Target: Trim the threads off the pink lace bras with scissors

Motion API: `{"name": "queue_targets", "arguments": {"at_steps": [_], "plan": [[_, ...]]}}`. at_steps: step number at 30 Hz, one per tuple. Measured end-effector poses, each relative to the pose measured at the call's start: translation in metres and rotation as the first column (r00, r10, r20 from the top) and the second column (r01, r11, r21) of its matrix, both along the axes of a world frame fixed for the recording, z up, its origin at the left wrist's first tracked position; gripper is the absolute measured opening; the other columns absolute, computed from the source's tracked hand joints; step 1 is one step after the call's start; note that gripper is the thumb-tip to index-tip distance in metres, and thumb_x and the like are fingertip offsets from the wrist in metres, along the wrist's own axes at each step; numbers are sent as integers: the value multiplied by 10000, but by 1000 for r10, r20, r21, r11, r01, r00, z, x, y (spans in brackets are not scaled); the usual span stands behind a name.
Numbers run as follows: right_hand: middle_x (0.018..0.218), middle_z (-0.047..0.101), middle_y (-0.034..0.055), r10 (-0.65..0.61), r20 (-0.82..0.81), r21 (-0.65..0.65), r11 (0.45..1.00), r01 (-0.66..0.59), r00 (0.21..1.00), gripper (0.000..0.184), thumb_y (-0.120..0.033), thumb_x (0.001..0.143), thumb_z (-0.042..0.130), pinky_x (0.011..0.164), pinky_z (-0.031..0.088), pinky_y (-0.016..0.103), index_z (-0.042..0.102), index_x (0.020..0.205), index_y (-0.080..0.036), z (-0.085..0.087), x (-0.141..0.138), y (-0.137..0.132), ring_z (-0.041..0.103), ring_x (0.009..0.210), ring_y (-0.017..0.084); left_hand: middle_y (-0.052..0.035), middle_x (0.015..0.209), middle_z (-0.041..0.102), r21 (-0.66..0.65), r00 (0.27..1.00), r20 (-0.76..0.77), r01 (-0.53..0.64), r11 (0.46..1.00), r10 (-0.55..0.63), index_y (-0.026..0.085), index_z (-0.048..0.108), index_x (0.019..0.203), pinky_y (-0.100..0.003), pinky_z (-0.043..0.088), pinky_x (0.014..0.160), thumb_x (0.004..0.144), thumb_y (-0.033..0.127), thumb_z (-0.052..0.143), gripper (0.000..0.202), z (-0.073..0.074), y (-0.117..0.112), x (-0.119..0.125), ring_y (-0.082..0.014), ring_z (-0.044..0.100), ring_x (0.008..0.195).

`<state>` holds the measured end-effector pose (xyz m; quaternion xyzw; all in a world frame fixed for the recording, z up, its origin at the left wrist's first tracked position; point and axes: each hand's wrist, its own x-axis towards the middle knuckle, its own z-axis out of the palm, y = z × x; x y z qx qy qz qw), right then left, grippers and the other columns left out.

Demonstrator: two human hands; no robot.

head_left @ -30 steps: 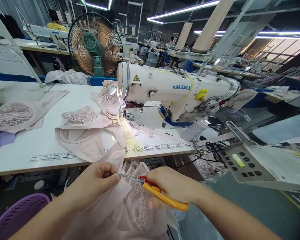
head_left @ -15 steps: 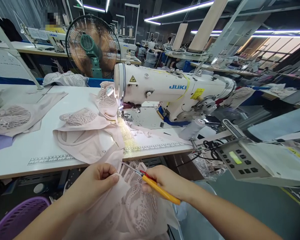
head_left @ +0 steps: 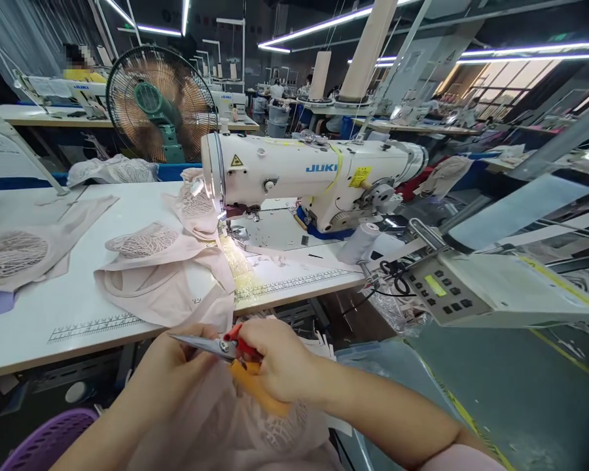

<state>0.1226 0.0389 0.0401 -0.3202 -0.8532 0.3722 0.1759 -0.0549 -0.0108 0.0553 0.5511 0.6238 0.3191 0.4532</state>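
Note:
My right hand (head_left: 281,356) is wrapped round scissors (head_left: 209,343) with one red and one orange handle. Their blades point left and lie over the fingers of my left hand (head_left: 177,369), close to the fabric. My left hand is closed on the pale pink bra (head_left: 216,409), whose lace cup shows below the orange handle. The left fingertips are partly hidden behind the blades, and whether the blades are cutting I cannot tell. Beyond my hands, more pale pink bra pieces (head_left: 161,281) lie on the white table (head_left: 78,307), running up to the sewing machine (head_left: 285,171).
A ruler strip (head_left: 299,286) runs along the table's front edge. On the right juts a control box (head_left: 451,291), with a thread cone (head_left: 360,243) beside it. Below are a purple basket (head_left: 49,445) and a clear bin (head_left: 387,366). A fan (head_left: 161,104) stands behind.
The scissors have swung left and up, from over the lace to across my left fingers. My right hand has moved left, closer to the left one. The view has shifted right.

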Motion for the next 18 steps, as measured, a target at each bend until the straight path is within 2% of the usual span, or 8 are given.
{"name": "queue_targets", "arguments": {"at_steps": [4,7,10,13,16,18], "plan": [[668,466,-16,-34,-119,126,991,50,992,265,-210,615,618,540,319,237,355,644,-213,-1,-2,0,404,587,125,-15,711,697,40,999,24,-25,999,24,206,675,693,-276,442,652,746,340,611,158,-3,-3,-1,-228,614,736],[664,449,-20,-54,-219,113,990,81,974,254,-213,624,601,542,329,234,349,653,-215,-1,-2,-2,397,584,122,-19,787,734,56,998,42,-38,998,36,212,702,734,-302,473,731,726,293,622,115,-4,-4,0,-249,647,809],[640,417,-34,-52,-195,85,994,70,979,274,-210,620,605,525,306,223,331,634,-212,0,-5,-4,376,570,113,-13,815,745,71,996,84,-14,997,8,216,725,775,-298,486,765,729,263,610,132,-1,-4,1,-239,664,824],[614,384,-44,-30,-116,99,994,41,993,301,-183,614,594,516,271,218,294,607,-209,-1,-10,-5,358,562,107,-18,780,744,67,994,105,-13,998,6,207,726,770,-295,501,732,726,239,593,144,1,-4,-1,-238,675,794],[589,351,-48,-27,-81,126,991,37,996,327,-186,627,577,501,227,225,253,594,-211,-1,-13,-4,320,535,100,-48,806,738,121,999,33,-14,993,10,195,708,797,-327,520,753,750,265,562,169,-2,-7,-3,-246,677,804],[577,338,-47,-49,-112,169,983,67,993,331,-214,650,562,495,214,232,235,593,-214,2,-13,-2,300,522,100,-89,943,723,283,991,-118,-32,959,68,185,677,960,-376,516,830,772,321,558,261,-10,-14,-2,-273,661,920]]}}
